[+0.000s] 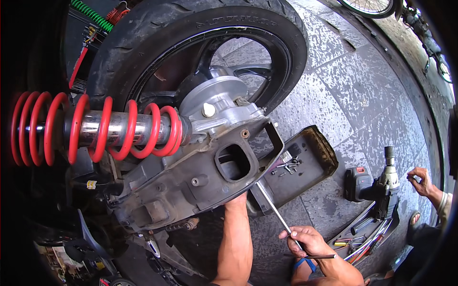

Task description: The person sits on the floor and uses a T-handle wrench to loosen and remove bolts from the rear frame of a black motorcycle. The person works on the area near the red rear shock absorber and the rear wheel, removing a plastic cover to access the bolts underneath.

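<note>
My right hand (pixel 309 240) is closed around a T-handle wrench (pixel 273 206), near its crossbar. The long silver shaft slants up and away, and its far end goes out of sight behind the edge of a dark grey engine case (pixel 183 174). My left hand (pixel 236 200) reaches up beneath that case; its fingers are hidden. The case has a rounded square opening and joins the silver hub of a rear wheel with a black tyre (pixel 291 52). A shock absorber with a red coil spring (pixel 128 136) runs off to the left.
An upturned dark cover (pixel 305 174) on the tiled floor holds several loose bolts (pixel 288 167). To the right stand a cordless impact wrench (pixel 387 183) and a tool tray (pixel 360 238). Another person's hand (pixel 421 182) is at the far right. A bicycle-like wheel (pixel 367 5) shows at the top.
</note>
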